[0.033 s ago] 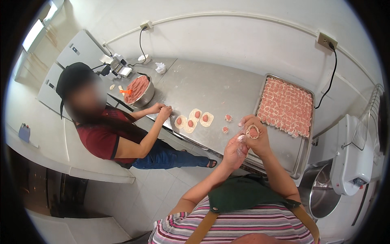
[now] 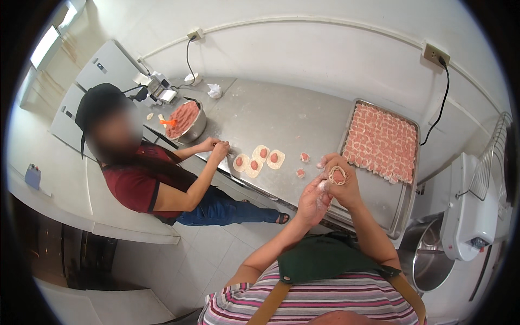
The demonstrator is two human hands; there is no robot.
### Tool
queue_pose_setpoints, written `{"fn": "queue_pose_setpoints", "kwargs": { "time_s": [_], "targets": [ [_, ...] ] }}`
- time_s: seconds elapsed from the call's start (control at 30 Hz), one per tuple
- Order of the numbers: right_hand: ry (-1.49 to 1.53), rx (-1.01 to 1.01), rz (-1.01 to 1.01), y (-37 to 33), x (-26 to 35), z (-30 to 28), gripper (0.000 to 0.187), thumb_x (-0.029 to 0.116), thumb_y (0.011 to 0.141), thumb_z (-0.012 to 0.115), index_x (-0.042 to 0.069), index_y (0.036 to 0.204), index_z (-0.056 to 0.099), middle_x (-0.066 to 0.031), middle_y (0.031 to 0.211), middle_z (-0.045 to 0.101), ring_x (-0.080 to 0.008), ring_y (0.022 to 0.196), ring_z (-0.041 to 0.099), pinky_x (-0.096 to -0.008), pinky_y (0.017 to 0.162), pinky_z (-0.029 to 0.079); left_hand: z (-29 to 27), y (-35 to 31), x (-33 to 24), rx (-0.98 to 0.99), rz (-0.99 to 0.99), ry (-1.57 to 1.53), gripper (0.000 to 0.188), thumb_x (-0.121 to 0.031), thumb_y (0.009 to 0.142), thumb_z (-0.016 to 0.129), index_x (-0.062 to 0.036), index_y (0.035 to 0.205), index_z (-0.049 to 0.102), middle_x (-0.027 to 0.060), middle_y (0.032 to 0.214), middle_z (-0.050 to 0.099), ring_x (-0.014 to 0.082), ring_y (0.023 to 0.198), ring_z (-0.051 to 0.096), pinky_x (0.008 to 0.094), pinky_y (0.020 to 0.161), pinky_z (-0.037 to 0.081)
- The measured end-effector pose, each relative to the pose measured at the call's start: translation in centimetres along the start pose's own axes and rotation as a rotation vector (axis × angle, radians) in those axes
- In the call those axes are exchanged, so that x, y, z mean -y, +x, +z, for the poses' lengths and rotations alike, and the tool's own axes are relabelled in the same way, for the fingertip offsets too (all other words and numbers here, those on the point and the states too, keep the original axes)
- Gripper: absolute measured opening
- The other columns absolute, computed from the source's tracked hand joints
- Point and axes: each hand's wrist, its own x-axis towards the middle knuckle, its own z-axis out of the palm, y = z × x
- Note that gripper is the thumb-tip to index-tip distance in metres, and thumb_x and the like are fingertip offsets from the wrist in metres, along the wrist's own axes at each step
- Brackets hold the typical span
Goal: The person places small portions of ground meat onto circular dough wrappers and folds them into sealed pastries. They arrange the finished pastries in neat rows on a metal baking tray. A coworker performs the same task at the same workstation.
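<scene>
My right hand (image 2: 348,181) is curled round a dumpling (image 2: 338,175), whose pink meat filling shows at the top inside a pale wrapper. My left hand (image 2: 314,202) presses against it from the left, its floury fingers closed; what lies between them is hidden. Two small formed dumplings (image 2: 304,157) sit on the steel table (image 2: 287,116) just beyond my hands. Farther left lie several flat round wrappers (image 2: 274,164), each with a lump of meat on it. Right of my hands, a metal tray (image 2: 374,190) holds close rows of formed dumplings (image 2: 382,142).
At the left, a co-worker (image 2: 135,184) in a dark red shirt stands with both hands at the table edge. Nearby are a steel bowl (image 2: 196,129) of meat filling with an orange-handled tool and a small machine (image 2: 161,89). A white mixer (image 2: 470,200) with a steel bowl (image 2: 433,265) stands right.
</scene>
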Motion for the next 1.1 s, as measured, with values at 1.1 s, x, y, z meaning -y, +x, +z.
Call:
{"fn": "queue_pose_setpoints", "kwargs": {
  "time_s": [1.1],
  "targets": [
    [-0.263, 0.054, 0.011, -1.1, 1.4, -1.5, 0.040, 0.020, 0.061, 0.075, 0.006, 0.093, 0.057, -0.0080, 0.105, 0.049, -0.0179, 0.094, 0.049, -0.0295, 0.081, 0.039, 0.8, 0.0, 1.1, -0.049, -0.090, 0.120, 0.038, -0.020, 0.097, 0.054, -0.0012, 0.130, 0.050, 0.0053, 0.118, 0.061, 0.0141, 0.112, 0.057, 0.0302, 0.095, 0.046]
  ]
}}
